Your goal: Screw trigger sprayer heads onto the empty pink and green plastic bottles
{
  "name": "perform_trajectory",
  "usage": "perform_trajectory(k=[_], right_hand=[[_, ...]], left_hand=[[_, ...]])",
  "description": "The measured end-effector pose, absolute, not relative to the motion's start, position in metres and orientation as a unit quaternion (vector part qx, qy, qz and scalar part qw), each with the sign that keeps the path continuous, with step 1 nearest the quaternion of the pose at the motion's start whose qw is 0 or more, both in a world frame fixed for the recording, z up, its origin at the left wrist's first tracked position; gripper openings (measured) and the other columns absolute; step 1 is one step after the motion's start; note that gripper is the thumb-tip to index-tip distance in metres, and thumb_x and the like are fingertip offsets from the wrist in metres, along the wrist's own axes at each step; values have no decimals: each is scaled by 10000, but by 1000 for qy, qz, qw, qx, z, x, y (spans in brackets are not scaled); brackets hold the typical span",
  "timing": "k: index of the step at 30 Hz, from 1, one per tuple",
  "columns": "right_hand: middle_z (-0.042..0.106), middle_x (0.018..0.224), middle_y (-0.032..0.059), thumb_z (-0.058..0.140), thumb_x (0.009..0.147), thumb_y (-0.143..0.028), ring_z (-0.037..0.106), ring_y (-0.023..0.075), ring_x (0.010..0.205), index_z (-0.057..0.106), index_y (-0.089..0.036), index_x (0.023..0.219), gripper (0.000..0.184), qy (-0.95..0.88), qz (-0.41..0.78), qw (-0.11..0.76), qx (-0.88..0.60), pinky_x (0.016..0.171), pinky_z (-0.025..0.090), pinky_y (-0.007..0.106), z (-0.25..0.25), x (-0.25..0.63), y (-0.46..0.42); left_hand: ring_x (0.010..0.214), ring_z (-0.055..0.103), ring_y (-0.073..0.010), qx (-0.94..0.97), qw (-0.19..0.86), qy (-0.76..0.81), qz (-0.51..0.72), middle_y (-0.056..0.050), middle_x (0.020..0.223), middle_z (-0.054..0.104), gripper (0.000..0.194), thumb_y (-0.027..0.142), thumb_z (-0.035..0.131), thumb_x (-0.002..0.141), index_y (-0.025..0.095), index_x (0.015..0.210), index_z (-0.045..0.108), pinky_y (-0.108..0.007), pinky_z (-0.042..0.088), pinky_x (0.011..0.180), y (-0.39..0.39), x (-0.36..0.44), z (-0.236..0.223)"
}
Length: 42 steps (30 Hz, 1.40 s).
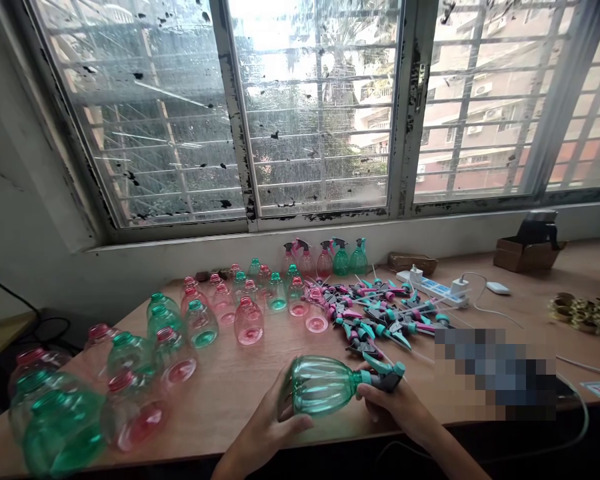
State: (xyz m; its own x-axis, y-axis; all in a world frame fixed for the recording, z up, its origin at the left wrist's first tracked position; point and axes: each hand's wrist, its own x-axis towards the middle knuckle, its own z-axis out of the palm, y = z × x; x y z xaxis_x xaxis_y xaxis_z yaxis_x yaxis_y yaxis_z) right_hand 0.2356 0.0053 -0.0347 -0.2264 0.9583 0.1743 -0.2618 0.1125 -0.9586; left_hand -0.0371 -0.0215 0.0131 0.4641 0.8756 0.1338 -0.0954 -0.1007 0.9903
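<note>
A clear green spray bottle (325, 385) lies sideways between my two hands, above the front edge of the table. My left hand (275, 417) is wrapped around its base end, thumb along the underside. At the neck, my right hand (393, 403) grips the collar of the teal and black spray head (387, 375), which sits on the bottle's mouth. How far it is threaded I cannot tell. Just beyond my right hand lies a pile of loose pink, teal and black spray heads (380, 310) with thin tubes.
Open pink and green bottles (250, 321) stand over the table's left side. Several bottles with spray heads (341, 259) line the window wall. A power strip (433, 288), a cardboard box (527, 255), and small tan items (583, 313) are on the right, near a blurred patch.
</note>
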Motion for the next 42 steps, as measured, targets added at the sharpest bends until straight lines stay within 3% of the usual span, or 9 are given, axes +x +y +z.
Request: perform_trajectory(k=[8,15,25,42], right_hand=[[698,705,-12,792,812,-453,544,92,444,614,-191,990,363,-527,589,527,-312,451,442,232,-33,236,5],[696,698,-11,800,799,-467,543,92,454,615,-189,983,381,-527,589,527,-313,452,442,227,-32,235,6],[701,709,-10,795,806,-463,546,87,454,602,-193,1010,390,-531,589,524,-309,454,446,222,-35,237,6],[701,699,-16,790,804,-474,542,91,437,584,-197,1001,398,-527,595,520,-313,448,436,227,-32,235,7]], left_hand=[[1362,498,-319,637,562,329,412,-84,1534,466,965,257,792,818,407,1554,187,-476,384,1151,-22,-37,11],[1387,471,-333,635,576,325,399,-83,1567,439,1075,293,814,790,382,1574,83,-495,332,1181,-22,-37,14],[1396,458,-334,636,580,325,391,-80,1506,522,936,392,788,815,326,1561,228,-485,326,1191,-21,-36,15],[1414,433,-335,634,573,347,386,-95,1523,497,959,406,786,813,304,1565,200,-471,336,1187,-23,-37,17]])
